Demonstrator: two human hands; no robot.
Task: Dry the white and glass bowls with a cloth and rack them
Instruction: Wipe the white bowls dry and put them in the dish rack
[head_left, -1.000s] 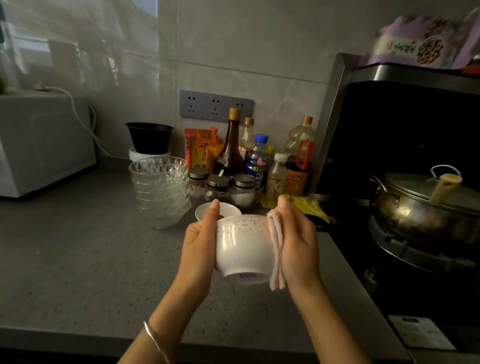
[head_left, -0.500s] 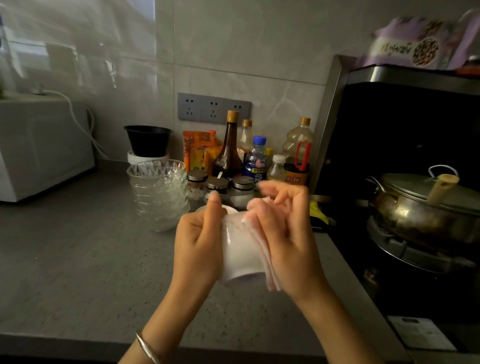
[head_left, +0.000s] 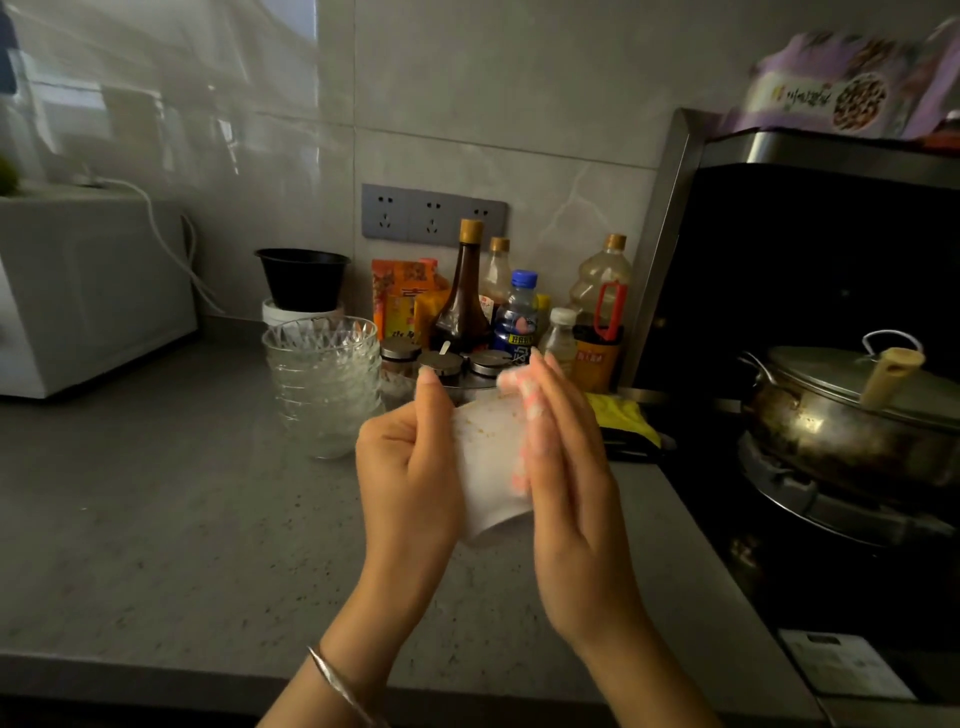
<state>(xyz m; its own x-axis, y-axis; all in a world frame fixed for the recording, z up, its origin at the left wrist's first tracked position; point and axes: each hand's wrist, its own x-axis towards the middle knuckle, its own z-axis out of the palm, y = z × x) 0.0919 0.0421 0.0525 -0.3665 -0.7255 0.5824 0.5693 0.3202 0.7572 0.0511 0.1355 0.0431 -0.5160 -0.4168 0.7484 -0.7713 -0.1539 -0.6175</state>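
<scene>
I hold a white bowl (head_left: 488, 467) with a faint gold pattern above the grey counter (head_left: 156, 509), in the middle of the view. My left hand (head_left: 410, 462) grips its left side, thumb up at the rim. My right hand (head_left: 561, 457) presses a white cloth (head_left: 524, 410) against the bowl's right side with straight fingers; the cloth is blurred. A stack of several glass bowls (head_left: 324, 384) stands on the counter just behind and left of my left hand.
Sauce bottles (head_left: 465, 291) and lidded spice jars (head_left: 441, 364) crowd the back wall. A black bowl (head_left: 304, 278) stands behind the glass stack. A white appliance (head_left: 88, 291) is at the left; a lidded wok (head_left: 852, 415) sits on the stove at the right, and a yellow cloth (head_left: 623, 415) lies beside it.
The bowl has turned in my hands and tilted. My right hand has slid the cloth over the bowl's front and side, now with fingers flat against it.
</scene>
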